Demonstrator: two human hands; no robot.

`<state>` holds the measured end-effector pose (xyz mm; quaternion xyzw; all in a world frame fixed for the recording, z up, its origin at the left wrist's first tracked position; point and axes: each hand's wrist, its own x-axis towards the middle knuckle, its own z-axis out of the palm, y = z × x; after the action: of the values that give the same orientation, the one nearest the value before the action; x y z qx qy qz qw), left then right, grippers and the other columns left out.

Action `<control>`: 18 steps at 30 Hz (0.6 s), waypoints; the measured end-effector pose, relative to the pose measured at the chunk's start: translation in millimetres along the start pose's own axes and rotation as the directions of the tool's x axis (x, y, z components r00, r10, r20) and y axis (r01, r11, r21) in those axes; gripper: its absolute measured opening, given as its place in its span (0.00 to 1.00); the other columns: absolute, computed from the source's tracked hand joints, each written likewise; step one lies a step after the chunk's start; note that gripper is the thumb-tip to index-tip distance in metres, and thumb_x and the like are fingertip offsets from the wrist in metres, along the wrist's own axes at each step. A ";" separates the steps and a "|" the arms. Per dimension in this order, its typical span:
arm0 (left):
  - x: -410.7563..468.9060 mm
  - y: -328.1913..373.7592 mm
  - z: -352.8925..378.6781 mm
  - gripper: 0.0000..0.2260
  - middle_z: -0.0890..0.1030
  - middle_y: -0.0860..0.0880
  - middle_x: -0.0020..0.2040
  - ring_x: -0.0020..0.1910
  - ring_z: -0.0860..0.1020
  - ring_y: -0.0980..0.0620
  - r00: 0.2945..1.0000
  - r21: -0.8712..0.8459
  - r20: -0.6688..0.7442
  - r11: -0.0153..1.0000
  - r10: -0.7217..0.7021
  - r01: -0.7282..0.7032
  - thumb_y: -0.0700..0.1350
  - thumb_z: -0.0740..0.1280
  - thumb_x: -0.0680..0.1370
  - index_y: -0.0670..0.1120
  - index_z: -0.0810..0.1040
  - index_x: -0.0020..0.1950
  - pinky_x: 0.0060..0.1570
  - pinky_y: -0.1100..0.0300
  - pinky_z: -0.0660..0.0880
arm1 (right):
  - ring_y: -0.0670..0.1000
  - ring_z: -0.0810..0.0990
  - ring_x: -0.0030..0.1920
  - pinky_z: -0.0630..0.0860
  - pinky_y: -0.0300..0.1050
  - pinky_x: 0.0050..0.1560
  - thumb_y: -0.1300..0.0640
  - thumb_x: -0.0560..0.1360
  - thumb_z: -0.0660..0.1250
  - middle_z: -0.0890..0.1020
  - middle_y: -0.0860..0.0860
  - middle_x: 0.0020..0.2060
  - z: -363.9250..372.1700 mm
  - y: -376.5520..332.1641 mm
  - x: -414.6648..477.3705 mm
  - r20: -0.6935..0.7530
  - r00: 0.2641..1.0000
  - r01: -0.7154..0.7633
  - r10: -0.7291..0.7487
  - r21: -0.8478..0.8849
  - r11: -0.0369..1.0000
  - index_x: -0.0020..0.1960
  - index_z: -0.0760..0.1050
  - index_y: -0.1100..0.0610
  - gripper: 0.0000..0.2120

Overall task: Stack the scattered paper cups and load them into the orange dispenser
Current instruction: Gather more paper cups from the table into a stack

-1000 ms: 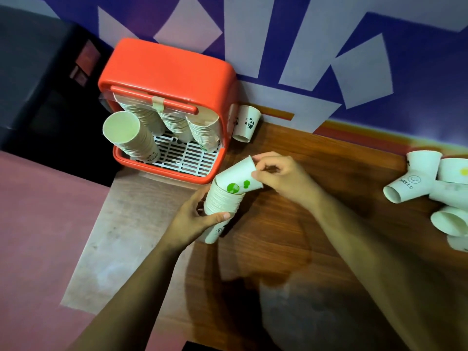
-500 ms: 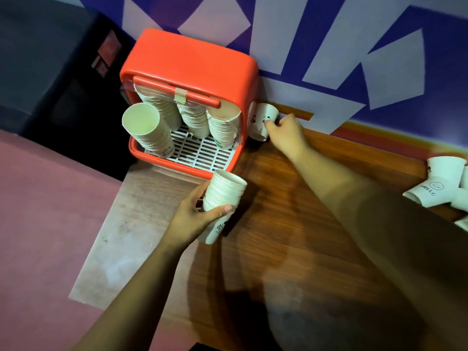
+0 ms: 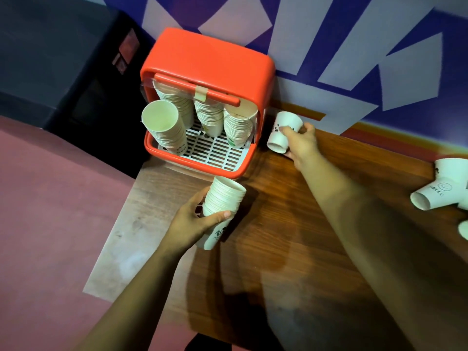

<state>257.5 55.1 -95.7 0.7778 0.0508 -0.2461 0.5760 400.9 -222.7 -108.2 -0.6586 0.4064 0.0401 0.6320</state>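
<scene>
Stack (image 3: 224, 196) in left grip (image 3: 192, 221), cup (image 3: 278, 141) in right grip (image 3: 301, 143)

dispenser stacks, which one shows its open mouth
The front-left stack in the dispenser: it leans outward, its top cup's mouth facing the camera. The other stacks run up under the bar, mouths hidden.

Bare table (image 3: 273, 231) lies open between the stack (image 3: 224, 196) in my left hand (image 3: 190, 221) and the cup (image 3: 283, 130) in my right hand (image 3: 301, 144); the packed orange dispenser (image 3: 210, 59) blocks beyond the left grip, wall (image 3: 316, 100) beyond the right.
</scene>
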 end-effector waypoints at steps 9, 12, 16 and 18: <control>-1.3 42.4 8.6 0.28 0.82 0.61 0.60 0.60 0.79 0.61 0.950 0.054 0.287 0.988 0.126 -0.148 0.49 0.80 0.70 0.60 0.76 0.68 0.57 0.64 0.75 | 0.47 0.81 0.57 0.81 0.52 0.55 0.55 0.71 0.75 0.81 0.48 0.58 -61.0 10.0 -169.7 0.138 0.956 0.254 -0.259 0.050 0.966 0.65 0.68 0.43 0.26; -7.8 61.9 19.2 0.30 0.81 0.57 0.64 0.64 0.78 0.56 0.910 0.059 0.373 0.974 0.183 -0.220 0.49 0.81 0.70 0.58 0.76 0.70 0.65 0.53 0.75 | 0.46 0.79 0.60 0.76 0.55 0.63 0.53 0.69 0.76 0.81 0.47 0.59 -76.9 17.5 -200.8 0.136 0.945 0.308 -0.298 -0.058 0.950 0.62 0.70 0.42 0.26; -25.3 84.3 42.4 0.30 0.82 0.57 0.63 0.62 0.80 0.57 0.882 0.004 0.402 0.963 0.245 -0.269 0.46 0.81 0.70 0.56 0.76 0.69 0.62 0.58 0.76 | 0.40 0.75 0.61 0.73 0.51 0.67 0.40 0.77 0.65 0.78 0.41 0.60 -98.4 25.3 -238.5 0.126 0.959 0.271 -0.252 -0.164 0.948 0.63 0.75 0.45 0.18; -35.5 93.6 55.6 0.29 0.82 0.59 0.62 0.61 0.80 0.59 0.871 -0.026 0.410 0.958 0.270 -0.285 0.45 0.80 0.70 0.57 0.76 0.69 0.59 0.63 0.76 | 0.42 0.72 0.66 0.71 0.49 0.68 0.34 0.77 0.58 0.75 0.41 0.65 -107.9 31.4 -250.4 0.070 0.967 0.254 -0.245 -0.156 0.955 0.68 0.73 0.44 0.24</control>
<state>242.4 -19.9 -10.4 0.7180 -0.1875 -0.3191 0.5895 165.9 -190.6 29.9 -0.7532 0.2994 0.0098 0.5857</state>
